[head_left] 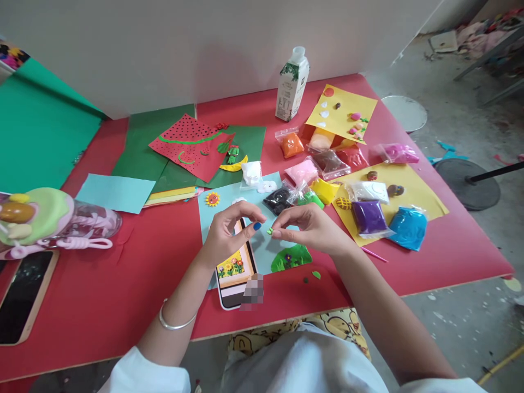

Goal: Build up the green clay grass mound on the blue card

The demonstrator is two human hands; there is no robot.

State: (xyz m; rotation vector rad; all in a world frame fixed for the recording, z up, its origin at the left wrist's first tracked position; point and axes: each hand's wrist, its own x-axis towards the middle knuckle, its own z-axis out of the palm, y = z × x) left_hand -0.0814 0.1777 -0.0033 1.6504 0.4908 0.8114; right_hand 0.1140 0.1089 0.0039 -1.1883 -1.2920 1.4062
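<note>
My right hand (307, 229) pinches a small bit of green clay (269, 231) between thumb and forefinger. Facing it, my left hand (229, 232) is curved with thumb and forefinger apart, holding nothing; a blue patch shows at the thumb tip. Both hands hover over a light blue sheet (266, 256). On that sheet are an orange-and-yellow clay sun (212, 199), a white clay cloud (267, 186) and a green clay mound (291, 257) with a small dark flower. A phone (233, 292) displaying a flower picture lies under my left hand.
Bags of coloured clay, including purple (370, 218) and blue (408, 226), lie to the right. A carton (292, 84) stands at the back. A pink stick (374, 254) and a green clay leaf (316, 275) lie near the front. Leftward are a bottle (96, 215) and another phone (30, 297).
</note>
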